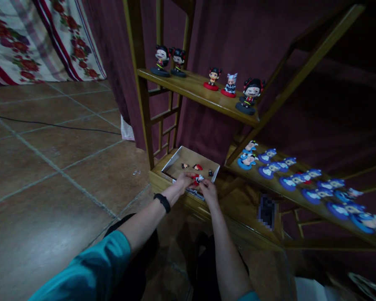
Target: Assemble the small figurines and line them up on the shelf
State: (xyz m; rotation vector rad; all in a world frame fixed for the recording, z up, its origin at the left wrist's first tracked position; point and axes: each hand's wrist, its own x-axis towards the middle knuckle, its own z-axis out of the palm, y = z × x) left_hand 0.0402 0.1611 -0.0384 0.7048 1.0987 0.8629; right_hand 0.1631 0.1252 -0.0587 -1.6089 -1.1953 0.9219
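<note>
Both my hands meet over the near side of a shallow cardboard box (172, 161) with white walls. Between them is a small figurine (199, 178) with a white head and a red base. My left hand (185, 180) closes on its red side, and my right hand (208, 189) pinches it from the right. In the box behind my fingers lie a small dark-haired figurine (184, 166), a red-and-black figurine (197, 167) and a dark figurine (210, 172) near the right wall. My hands partly hide the box's front.
Figurines stand on the upper wooden shelf (194, 85), among them a large black-haired figurine (250, 95). Several blue-based figurines (271, 168) line the right shelf. A blurred dark object (267, 211) sits on the lower board. A black cable (53, 124) crosses the tiled floor at left.
</note>
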